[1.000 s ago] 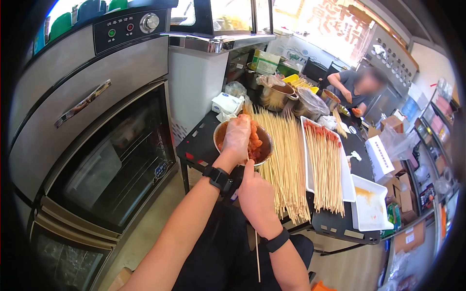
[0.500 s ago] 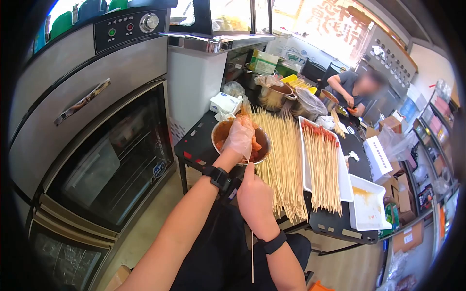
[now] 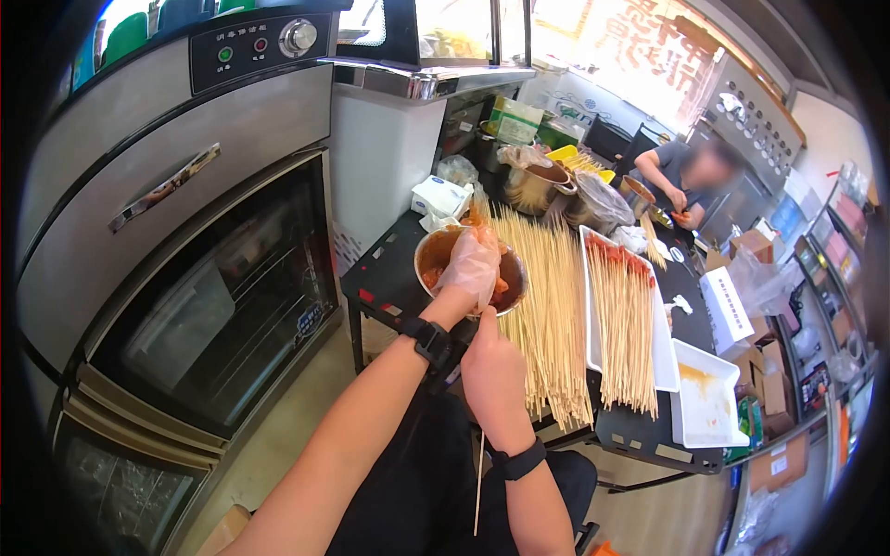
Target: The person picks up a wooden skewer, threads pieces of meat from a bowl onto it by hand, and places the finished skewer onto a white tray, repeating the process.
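Observation:
My left hand (image 3: 473, 262), in a clear plastic glove, is closed over a metal pot (image 3: 423, 248). Red-orange marinated meat (image 3: 432, 276) lies inside it, and some shows at the gloved fingers, which partly hide it. Bare and closed, my right hand (image 3: 496, 375) grips a thin bamboo skewer (image 3: 478, 491) just below the pot's near rim. The skewer's long end hangs down toward my lap; its tip near the glove is hidden. Beside the pot lies a wide spread of bare bamboo skewers (image 3: 542, 315).
A white tray (image 3: 666, 357) holds skewers with red meat at their far ends. A second white tray (image 3: 709, 417) has orange liquid in it. Pots (image 3: 535, 185) and a tissue box (image 3: 440, 197) stand behind. Across the table, another person (image 3: 677, 176) works. A cabinet (image 3: 213, 278) flanks my left.
The view has shifted slightly, so the scene sits a little further right. My gloved hand has turned over the pot, and less meat shows at it. The right hand keeps the skewer.

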Available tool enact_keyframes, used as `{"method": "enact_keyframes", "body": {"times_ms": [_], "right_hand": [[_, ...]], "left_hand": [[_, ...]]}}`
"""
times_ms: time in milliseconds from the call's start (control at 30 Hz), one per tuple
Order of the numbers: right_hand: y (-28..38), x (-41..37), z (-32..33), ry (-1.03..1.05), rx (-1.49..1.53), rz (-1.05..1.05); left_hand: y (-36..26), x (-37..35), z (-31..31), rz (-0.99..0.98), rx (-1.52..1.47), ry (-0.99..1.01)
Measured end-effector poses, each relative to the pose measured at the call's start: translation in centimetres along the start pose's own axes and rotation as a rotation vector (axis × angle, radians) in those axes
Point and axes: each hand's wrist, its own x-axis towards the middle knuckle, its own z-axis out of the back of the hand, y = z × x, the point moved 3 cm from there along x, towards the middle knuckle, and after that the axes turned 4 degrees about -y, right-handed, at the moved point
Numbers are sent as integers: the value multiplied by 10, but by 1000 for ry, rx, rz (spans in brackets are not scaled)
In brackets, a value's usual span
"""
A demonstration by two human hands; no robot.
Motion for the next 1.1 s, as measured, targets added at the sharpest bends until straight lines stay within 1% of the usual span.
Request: {"method": "enact_keyframes", "body": {"times_ms": [133,167,233,267,333,367,400,467,500,567,700,767,867,933,1000,1067,1100], "right_hand": [[1,0,-5,-25,17,13],[-1,0,-5,-26,11,3],[-3,0,-3,-25,0,-11],[-2,0,0,-41,23,-22],[-4,0,3,-58,42,-34],[-5,0,3,-68,79,-34],[-5,0,3,-78,118,-34],[-4,1,3,-116,170,-52],[-3,1,4,-154,221,-68],[-3,1,4,-150,227,-74],[-2,2,5,-146,255,-75],[0,3,5,-152,261,-59],[-1,3,2,-149,247,-48],[-2,4,2,-140,233,-55],[-1,5,2,-73,146,-46],[1,12,3,-51,115,-76],[2,16,2,-32,84,-100]], "left_hand": [[13,-5,-7,440,-1747,-137],[17,-3,-10,440,-1747,-137],[19,4,-14,321,-2156,71],[23,6,-17,321,-2159,77],[20,7,-9,166,-2518,274],[20,7,-10,259,-2511,226],[21,8,-12,259,-2510,227],[23,11,-15,272,-2612,257],[23,11,-16,271,-2610,257],[23,13,-18,281,-2506,237],[22,12,-15,325,-2497,211],[20,8,-12,395,-2283,23],[22,9,-17,331,-2274,-8],[21,8,-17,353,-2257,-1],[18,6,-17,376,-2243,7],[11,4,-20,460,-2209,61],[8,3,-19,465,-2205,66]]}}
